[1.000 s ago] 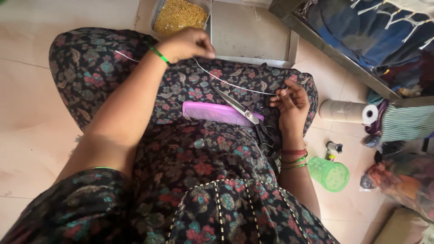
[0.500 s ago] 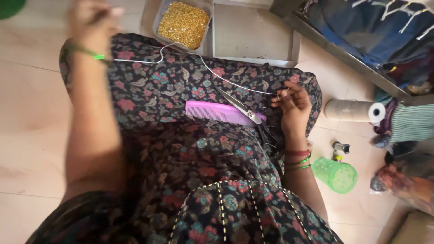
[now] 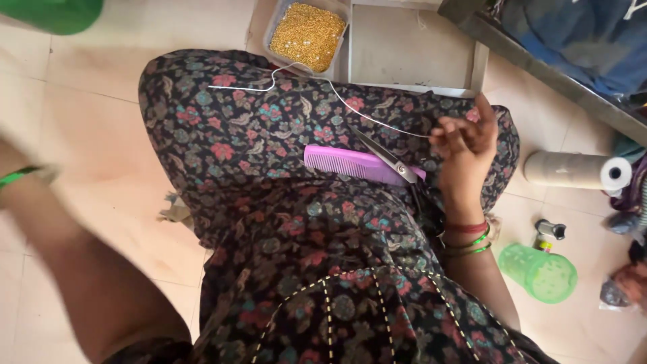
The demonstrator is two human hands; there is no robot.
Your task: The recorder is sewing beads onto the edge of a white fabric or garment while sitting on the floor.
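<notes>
My right hand (image 3: 465, 135) rests on my right knee and pinches one end of a thin white thread (image 3: 303, 74). The thread runs loosely across my floral-patterned lap toward the left knee. A purple comb (image 3: 350, 163) lies on the lap just left of that hand, with metal scissors (image 3: 385, 156) lying over it. My left forearm (image 3: 81, 269), with a green bangle at the wrist, swings out over the floor at the far left. It is blurred, and the hand itself is cut off by the frame edge. Nothing shows in it.
A small clear tray of golden beads (image 3: 306, 34) sits on the floor beyond my knees, beside a flat grey tray (image 3: 411, 47). At the right are a paper roll (image 3: 579, 170), a green cup (image 3: 539, 273) and a small bottle (image 3: 549, 232). A green object (image 3: 54, 13) is at the top left.
My left hand has come away from the bead tray, let the thread end fall on the lap, and swung out to the far left. The right hand keeps its pinch on the thread.
</notes>
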